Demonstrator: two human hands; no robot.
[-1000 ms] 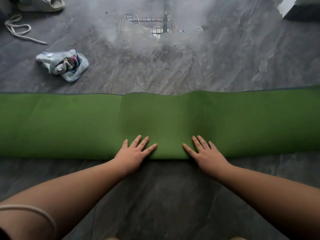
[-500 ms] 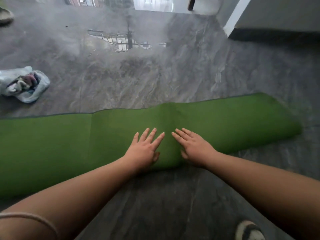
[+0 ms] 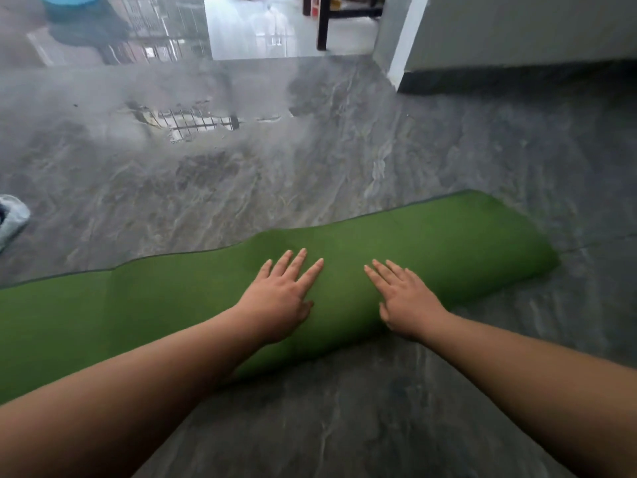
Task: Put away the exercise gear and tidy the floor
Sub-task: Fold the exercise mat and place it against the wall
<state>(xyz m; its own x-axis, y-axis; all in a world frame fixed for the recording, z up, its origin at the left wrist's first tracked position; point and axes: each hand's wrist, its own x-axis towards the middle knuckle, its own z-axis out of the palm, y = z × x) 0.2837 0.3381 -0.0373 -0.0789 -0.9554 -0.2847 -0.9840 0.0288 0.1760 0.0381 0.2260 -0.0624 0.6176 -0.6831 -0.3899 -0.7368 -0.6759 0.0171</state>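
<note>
Grey marbled floor [image 3: 344, 174] fills the view, glossy, with a bright barred reflection on it well beyond the hands. Green mat [image 3: 431, 257] lies across the floor, partly rolled into a thick tube that runs from the lower left edge of view up to the right, where its rounded end shows. Its far edge is wavy, with a thin dark border line against the floor. Left hand [image 3: 279, 298] rests palm down on top of the roll, fingers spread and straight, pointing away from the person. Right hand [image 3: 406, 305] sits just beside it on the same roll, also flat, fingers splayed, thumb tucked toward the near side of the tube. Neither grip is closed: both are open and pressing flat on the mat, holding nothing. A strip of green separates the two hands; they do not touch. Both forearms are bare and reach in from the bottom corners. Far left of the left hand, at the edge of view, a pale bundle [image 3: 12, 219] lies on the floor, mostly cut off. Well beyond the right hand stands a white wall corner [image 3: 406, 39] with a dark skirting.
</note>
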